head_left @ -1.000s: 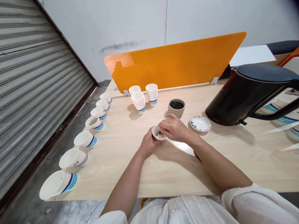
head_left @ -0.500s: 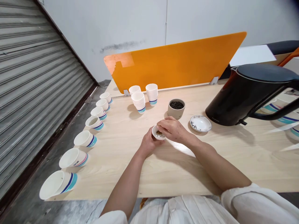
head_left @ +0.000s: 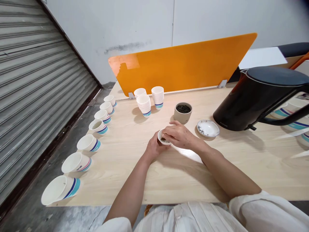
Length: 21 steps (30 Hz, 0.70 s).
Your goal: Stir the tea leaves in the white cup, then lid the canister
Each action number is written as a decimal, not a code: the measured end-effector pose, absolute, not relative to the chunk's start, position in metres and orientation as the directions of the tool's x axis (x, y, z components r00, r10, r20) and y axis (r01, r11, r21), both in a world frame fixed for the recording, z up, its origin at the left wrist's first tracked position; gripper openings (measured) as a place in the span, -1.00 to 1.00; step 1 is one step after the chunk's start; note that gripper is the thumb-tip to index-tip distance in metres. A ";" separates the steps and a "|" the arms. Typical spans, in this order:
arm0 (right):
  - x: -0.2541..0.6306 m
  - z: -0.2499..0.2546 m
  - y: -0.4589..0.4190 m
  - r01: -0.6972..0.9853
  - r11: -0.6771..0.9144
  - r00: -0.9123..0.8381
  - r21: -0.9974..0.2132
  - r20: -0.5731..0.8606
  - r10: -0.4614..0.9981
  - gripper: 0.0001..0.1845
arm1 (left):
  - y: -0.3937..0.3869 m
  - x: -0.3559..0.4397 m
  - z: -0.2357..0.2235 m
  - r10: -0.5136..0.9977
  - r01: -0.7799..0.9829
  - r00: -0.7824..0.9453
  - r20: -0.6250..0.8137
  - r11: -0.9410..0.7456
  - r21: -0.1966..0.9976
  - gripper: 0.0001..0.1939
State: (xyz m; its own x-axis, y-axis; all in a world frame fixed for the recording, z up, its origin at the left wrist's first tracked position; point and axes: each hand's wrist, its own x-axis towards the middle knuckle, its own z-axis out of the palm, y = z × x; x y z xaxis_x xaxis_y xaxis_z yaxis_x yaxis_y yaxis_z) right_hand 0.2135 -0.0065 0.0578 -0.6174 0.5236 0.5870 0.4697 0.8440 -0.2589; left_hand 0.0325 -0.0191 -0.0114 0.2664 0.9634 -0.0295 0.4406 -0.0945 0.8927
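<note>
My left hand (head_left: 154, 147) cradles the small white cup (head_left: 162, 141) over the wooden tabletop (head_left: 116, 170), held level to keep the tea leaves (head_left: 164, 140) inside; my right hand (head_left: 180, 136) curls over its rim, but I cannot tell whether it pinches anything.

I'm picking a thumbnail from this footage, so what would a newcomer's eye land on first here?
The bright orange divider panel stands out first, along the far edge of the pale wooden table, with the large black kettle at the right. Mid-table, the left hand and right hand meet around a small white cup. A long row of striped paper cups runs down the table's left edge.
</note>
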 end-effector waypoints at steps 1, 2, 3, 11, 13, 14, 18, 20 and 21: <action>0.214 0.059 -0.007 0.452 0.849 -0.627 -0.275 0.579 0.521 -0.71 | -0.019 0.032 -0.011 0.963 0.451 0.267 -0.028 -0.099 0.887 -0.22; 0.216 0.060 -0.007 0.449 0.848 -0.634 -0.283 0.567 0.525 -0.70 | -0.019 0.032 -0.011 0.964 0.459 0.264 -0.025 -0.103 0.883 -0.21; 0.217 0.061 -0.007 0.461 0.842 -0.637 -0.282 0.555 0.535 -0.68 | -0.019 0.033 -0.010 0.966 0.463 0.260 -0.021 -0.105 0.880 -0.21; 0.216 0.060 -0.005 0.492 0.842 -0.623 -0.220 0.587 0.517 -0.74 | -0.020 0.033 -0.009 0.965 0.440 0.264 -0.003 -0.117 0.890 -0.27; 0.217 0.062 -0.006 0.440 0.859 -0.644 -0.260 0.576 0.504 -0.74 | -0.020 0.032 -0.009 0.963 0.449 0.269 -0.015 -0.112 0.886 -0.22; 0.218 0.064 -0.006 0.438 0.855 -0.648 -0.279 0.561 0.515 -0.72 | -0.019 0.032 -0.010 0.964 0.455 0.266 -0.018 -0.109 0.884 -0.21; 0.221 0.066 -0.005 0.522 0.813 -0.625 -0.258 0.534 0.570 -0.67 | -0.020 0.033 -0.010 0.969 0.442 0.248 -0.006 -0.108 0.891 -0.26; 0.219 0.064 -0.005 0.545 0.806 -0.602 -0.230 0.562 0.567 -0.68 | -0.021 0.034 -0.010 0.968 0.424 0.249 0.004 -0.113 0.899 -0.29; 0.219 0.063 -0.005 0.537 0.813 -0.600 -0.227 0.575 0.556 -0.69 | -0.021 0.034 -0.010 0.968 0.425 0.251 0.006 -0.115 0.898 -0.29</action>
